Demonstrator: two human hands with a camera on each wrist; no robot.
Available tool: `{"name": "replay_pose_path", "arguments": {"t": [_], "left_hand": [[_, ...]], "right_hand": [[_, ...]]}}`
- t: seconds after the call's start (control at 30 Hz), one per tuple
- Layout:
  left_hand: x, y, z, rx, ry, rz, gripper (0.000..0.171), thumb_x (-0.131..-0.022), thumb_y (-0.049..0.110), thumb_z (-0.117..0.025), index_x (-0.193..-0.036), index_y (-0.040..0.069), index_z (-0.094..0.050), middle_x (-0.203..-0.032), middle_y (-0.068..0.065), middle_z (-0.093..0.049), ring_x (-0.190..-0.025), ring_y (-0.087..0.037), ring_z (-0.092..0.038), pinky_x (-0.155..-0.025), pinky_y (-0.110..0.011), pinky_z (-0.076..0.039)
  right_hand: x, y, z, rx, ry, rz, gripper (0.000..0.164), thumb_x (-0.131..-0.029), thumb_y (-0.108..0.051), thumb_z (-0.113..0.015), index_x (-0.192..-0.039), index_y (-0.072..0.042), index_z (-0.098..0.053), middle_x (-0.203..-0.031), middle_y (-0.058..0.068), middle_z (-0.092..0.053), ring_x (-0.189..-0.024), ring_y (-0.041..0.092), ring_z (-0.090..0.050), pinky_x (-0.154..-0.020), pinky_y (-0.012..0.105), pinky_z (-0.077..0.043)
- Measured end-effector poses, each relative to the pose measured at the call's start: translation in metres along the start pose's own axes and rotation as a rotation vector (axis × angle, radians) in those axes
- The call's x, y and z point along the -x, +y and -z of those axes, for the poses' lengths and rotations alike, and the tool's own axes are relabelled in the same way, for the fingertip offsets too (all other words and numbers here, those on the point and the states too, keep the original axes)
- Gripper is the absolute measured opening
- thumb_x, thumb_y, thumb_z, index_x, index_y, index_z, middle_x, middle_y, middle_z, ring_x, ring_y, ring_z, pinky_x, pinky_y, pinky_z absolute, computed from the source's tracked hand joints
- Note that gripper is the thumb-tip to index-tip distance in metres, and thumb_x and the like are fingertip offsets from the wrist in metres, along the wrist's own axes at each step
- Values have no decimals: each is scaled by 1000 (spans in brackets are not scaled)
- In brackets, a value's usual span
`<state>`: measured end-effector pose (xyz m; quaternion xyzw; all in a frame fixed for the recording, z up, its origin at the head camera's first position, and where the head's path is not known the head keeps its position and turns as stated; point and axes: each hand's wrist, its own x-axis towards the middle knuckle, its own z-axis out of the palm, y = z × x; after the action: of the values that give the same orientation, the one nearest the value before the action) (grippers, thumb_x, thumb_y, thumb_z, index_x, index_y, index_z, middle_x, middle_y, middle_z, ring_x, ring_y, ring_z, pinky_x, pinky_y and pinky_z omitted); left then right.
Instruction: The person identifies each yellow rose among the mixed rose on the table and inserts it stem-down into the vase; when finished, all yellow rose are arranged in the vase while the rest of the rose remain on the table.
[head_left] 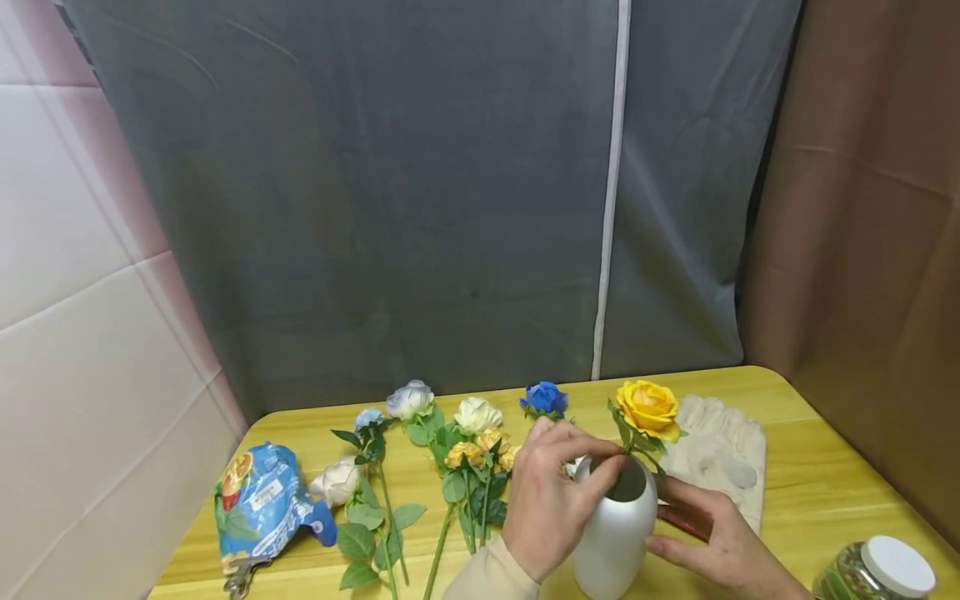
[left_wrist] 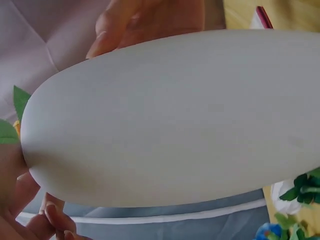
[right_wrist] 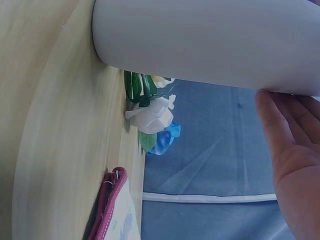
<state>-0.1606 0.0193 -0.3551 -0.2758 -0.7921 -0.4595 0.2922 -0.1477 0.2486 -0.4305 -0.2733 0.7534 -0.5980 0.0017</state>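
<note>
here the left hand [head_left: 557, 493] pinches the yellow rose [head_left: 648, 410], the right hand [head_left: 712, 537] touching the white vase [head_left: 613, 542], straight-fingered.

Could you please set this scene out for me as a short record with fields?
Surface: yellow wood-grain table
Centrepiece: smooth, rounded white vase, upright
Left hand: left hand pinches the green stem of a yellow rose at the vase's mouth
Right hand: right hand touches the vase's side
Left of vase: loose white, blue and yellow-orange flowers with green leaves
Far left: crinkled blue plastic packet, metal clip
Right of vase: off-white fabric glove, clear round jar with white lid
</note>
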Motion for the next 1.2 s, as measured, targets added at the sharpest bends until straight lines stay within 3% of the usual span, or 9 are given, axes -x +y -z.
{"name": "replay_pose_path", "arguments": {"t": [0.17, 0.37, 0.53, 0.7, 0.8, 1.0, 1.1, 1.2], "left_hand": [[1, -2, 6, 73, -66, 61, 5, -83, 24, -86, -87, 21, -84, -82, 13, -73, -78, -7, -54, -68, -18, -39], [0, -5, 17, 118, -98, 70, 8, -82, 25, -88, -88, 22, -84, -86, 13, -72, -85, -3, -59, -76, -19, -45], [3, -16, 39, 159, -119, 200, 6, -84, 28, -86, -88, 24, -84, -82, 16, -71, -75, -5, -59, -68, -21, -48], [19, -49, 68, 124, -91, 399, 6, -86, 31, -84, -89, 25, -82, -80, 12, -73, -66, -5, -62, -63, -23, -52], [34, -74, 82, 50, -126, 499, 11, -88, 32, -83, -89, 22, -82, -78, 5, -75, -63, -6, -66, -60, -23, -52], [62, -117, 95, -81, -198, 599, 9, -89, 19, -81, -89, 10, -80, -72, -3, -74, -54, -10, -65, -50, -23, -49], [70, -130, 97, -65, -217, 667, 7, -90, 13, -79, -90, 7, -80, -72, -4, -75, -53, -12, -66, -47, -25, -50], [74, -138, 98, 38, -269, 753, 9, -92, 10, -75, -94, 2, -80, -75, -7, -76, -52, -15, -68, -45, -28, -52]], "right_hand": [[1, 0, -1, 2, -7, -29, 55, -95, 2, -69, -146, 10, -48, -140, -24, -58, -125, -4, -57, -94, 21, -54], [0, 0, -2, 13, 0, -28, 55, -95, 2, -70, -145, 10, -48, -140, -23, -59, -125, -4, -57, -94, 21, -54], [0, -1, -3, 25, 25, -32, 55, -93, 2, -72, -143, 11, -50, -138, -25, -59, -123, -5, -58, -93, 20, -55], [-1, -2, -4, 85, 58, 38, 52, -88, 6, -74, -138, 5, -57, -135, -19, -63, -120, -1, -62, -92, 22, -56], [-1, -4, -4, 106, 67, 86, 53, -86, 10, -75, -136, 6, -58, -133, -18, -65, -118, 1, -64, -91, 22, -57], [-1, -5, -3, 113, 82, 94, 52, -85, 11, -75, -133, 13, -56, -132, -22, -63, -118, -1, -63, -90, 22, -57], [-1, -5, -3, 114, 82, 73, 52, -86, 9, -76, -134, 13, -56, -132, -23, -62, -118, -2, -63, -90, 22, -57], [-1, -5, -4, 107, 79, 66, 52, -86, 9, -76, -133, 14, -56, -132, -24, -62, -118, -2, -63, -90, 22, -57]]}}
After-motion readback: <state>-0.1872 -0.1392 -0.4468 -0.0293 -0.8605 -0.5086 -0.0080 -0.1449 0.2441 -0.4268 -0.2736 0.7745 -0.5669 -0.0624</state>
